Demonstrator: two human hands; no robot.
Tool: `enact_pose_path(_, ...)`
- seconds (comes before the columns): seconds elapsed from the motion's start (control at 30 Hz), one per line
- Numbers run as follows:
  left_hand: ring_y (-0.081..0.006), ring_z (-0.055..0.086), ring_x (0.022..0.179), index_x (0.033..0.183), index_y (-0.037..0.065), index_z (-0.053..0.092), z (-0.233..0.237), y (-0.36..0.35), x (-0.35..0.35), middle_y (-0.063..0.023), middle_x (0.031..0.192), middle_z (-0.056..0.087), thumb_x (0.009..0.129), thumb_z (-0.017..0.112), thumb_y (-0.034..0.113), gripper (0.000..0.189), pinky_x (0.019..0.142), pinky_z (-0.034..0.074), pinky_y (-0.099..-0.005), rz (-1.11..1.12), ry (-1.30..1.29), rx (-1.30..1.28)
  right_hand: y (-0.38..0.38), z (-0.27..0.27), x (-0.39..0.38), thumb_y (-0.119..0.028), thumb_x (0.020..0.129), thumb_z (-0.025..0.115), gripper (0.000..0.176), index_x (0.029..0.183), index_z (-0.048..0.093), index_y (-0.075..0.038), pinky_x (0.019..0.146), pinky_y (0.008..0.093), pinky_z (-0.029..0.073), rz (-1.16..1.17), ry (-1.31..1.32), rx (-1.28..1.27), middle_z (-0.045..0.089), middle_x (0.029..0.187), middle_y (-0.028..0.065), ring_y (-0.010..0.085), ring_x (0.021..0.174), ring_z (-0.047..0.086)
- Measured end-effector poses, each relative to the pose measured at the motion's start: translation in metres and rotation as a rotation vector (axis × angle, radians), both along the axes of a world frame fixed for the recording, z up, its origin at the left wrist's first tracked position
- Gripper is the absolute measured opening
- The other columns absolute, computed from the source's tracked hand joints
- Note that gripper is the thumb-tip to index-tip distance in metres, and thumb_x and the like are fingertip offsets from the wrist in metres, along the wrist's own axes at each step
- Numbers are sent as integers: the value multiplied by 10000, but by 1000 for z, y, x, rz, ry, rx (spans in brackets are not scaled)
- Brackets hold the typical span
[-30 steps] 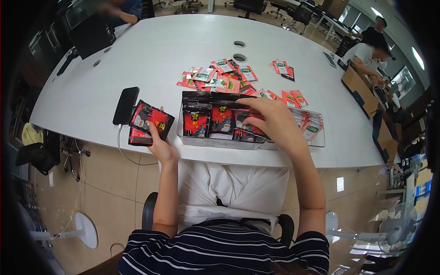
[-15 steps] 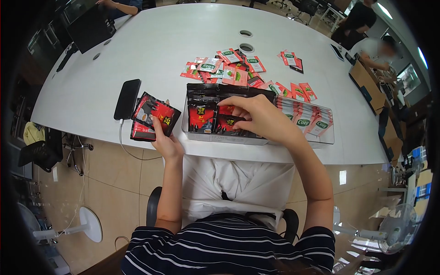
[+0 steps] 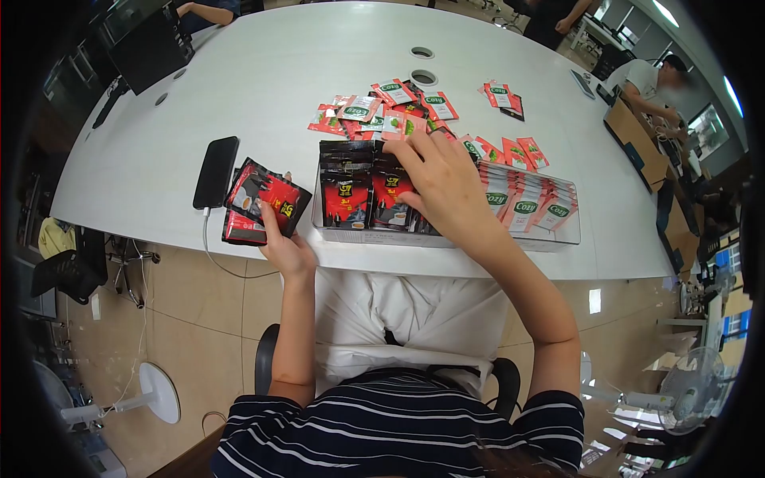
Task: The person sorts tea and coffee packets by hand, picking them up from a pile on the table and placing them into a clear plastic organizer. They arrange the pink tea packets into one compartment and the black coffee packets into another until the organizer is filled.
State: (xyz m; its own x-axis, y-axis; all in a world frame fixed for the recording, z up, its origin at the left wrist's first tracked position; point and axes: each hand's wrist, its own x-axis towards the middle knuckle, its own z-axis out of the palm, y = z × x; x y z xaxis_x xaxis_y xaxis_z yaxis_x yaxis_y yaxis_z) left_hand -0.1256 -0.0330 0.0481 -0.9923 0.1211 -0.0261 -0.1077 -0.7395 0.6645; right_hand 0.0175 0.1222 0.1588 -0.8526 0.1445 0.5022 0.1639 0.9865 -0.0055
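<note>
My left hand [image 3: 285, 248] grips several black-and-red G7 packets [image 3: 267, 199] at the left of a clear tray [image 3: 414, 239]. Black G7 packets [image 3: 346, 199] stand in rows in the tray's left part, and pink Cozy packets [image 3: 526, 209] fill its right part. Over the middle of the tray, my right hand [image 3: 446, 179] has its fingers spread on the top edges of the G7 packets. No packet shows lifted in it. Its palm side is hidden.
Behind the tray lies a loose pile of Cozy and G7 packets [image 3: 360, 109]. A phone [image 3: 216, 173] with a cable lies at the left. More packets [image 3: 499, 95] are farther back. Cardboard boxes [image 3: 637, 151] line the right edge, near a person [image 3: 641, 84].
My right hand has moved up and back from the packet fronts to their top edges, its fingers wider apart. The G7 packet under it now stands straighter. My left hand keeps its packets.
</note>
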Motion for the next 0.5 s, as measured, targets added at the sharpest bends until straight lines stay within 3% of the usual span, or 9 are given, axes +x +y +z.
enact_pose_path(0.27, -165, 599, 1021, 1254, -22, 475, 2, -1, 2, -115, 1194, 581, 943, 557, 173, 377, 876, 488, -295, -7, 51, 54, -3, -13, -6, -151, 578, 809, 685, 1185, 494, -108, 794, 337, 381, -42, -27, 72, 477, 1018, 53, 208, 949, 500)
enact_pose_path(0.5, -182, 564, 1081, 1236, -20, 454, -4, -16, 21, -122, 1225, 544, 941, 544, 109, 335, 943, 451, -340, 190, 210, -17, -11, -12, 3, -154, 638, 775, 656, 1231, 499, -102, 741, 332, 364, -29, 2, -22, 496, 1013, 51, 199, 917, 495)
